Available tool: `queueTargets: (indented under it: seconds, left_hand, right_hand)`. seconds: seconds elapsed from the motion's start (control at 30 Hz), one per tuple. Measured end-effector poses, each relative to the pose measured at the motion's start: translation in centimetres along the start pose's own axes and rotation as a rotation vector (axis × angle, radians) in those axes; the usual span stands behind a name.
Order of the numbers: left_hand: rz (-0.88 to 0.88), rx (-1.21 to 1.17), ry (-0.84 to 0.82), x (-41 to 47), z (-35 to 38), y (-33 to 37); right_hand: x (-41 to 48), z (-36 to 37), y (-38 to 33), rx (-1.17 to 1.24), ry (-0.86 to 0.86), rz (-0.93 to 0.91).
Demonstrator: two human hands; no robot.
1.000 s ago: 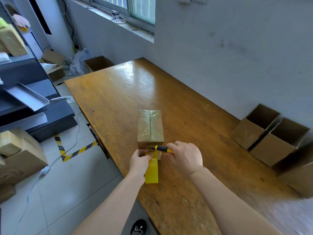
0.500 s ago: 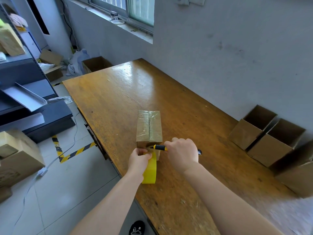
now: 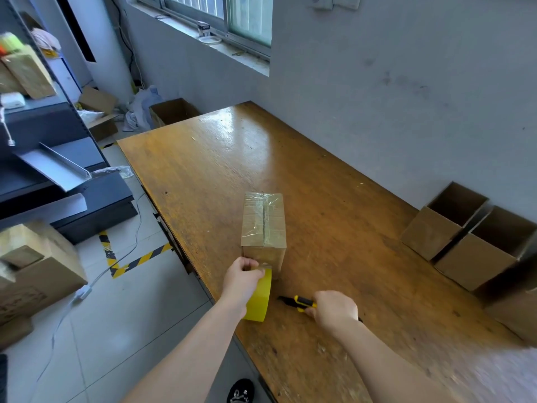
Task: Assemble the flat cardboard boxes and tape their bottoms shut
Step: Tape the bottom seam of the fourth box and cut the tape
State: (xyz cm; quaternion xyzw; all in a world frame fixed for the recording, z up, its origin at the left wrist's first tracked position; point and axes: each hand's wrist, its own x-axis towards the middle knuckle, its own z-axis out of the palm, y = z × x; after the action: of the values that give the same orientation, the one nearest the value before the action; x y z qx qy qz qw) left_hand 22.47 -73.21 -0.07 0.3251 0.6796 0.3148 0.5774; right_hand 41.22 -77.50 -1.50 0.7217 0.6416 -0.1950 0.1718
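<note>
A small cardboard box (image 3: pixel 263 225) stands on the wooden table (image 3: pixel 334 216), bottom up, with clear tape over its seam and down its near side. My left hand (image 3: pixel 241 279) grips a yellow tape roll (image 3: pixel 259 298) just in front of the box, at the table's near edge. My right hand (image 3: pixel 334 311) holds a yellow and black utility knife (image 3: pixel 299 302) low over the table, to the right of the roll, blade pointing left.
Two open assembled boxes (image 3: pixel 465 234) stand against the wall at the right, with more cardboard beyond them. Dark shelves (image 3: pixel 43 158) with cartons line the left side. Below the table's near edge lies a tiled floor with hazard tape (image 3: pixel 136 261) and a cable.
My right hand has drawn the knife back from the box's near side, down and to the right. The tape roll has come slightly away from the box.
</note>
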Motion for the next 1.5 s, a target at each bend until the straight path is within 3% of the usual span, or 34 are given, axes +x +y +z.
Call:
queueTargets:
  seconds: [0.13,0.23,0.33,0.5,0.67,1.1,1.33,1.5]
  left_hand:
    - [0.013,0.012,-0.004,0.0,-0.2,0.0]
    - [0.043,0.016,0.017,-0.1,-0.2,0.2]
    - [0.068,0.035,0.021,0.1,-0.3,0.2]
    - [0.088,0.06,0.012,0.3,-0.4,0.3]
    - [0.07,0.092,-0.003,0.8,-0.7,0.3]
    - [0.058,0.153,-0.059,0.3,-1.3,0.8]
    - [0.027,0.13,-0.048,0.2,-1.3,0.8]
    - [0.007,0.136,-0.071,-0.5,-0.9,1.2]
  right_hand:
    - [0.4,0.7,0.0,0.03,0.187,0.02]
    - [0.8,-2.6,-2.1,0.283,0.545,-0.164]
    - [1.6,-5.4,-5.0,0.336,0.793,-0.325]
    - [4.0,-5.9,-6.9,0.163,0.721,-0.373]
    - [4.8,-5.6,-6.8,0.076,0.773,-0.425]
    - [4.0,-6.9,-8.3,0.154,0.689,-0.302]
    - [3.3,-7.3,-7.8,0.129,0.459,-0.365]
    - [2.9,-8.0,-7.1,0.109,0.491,-0.347]
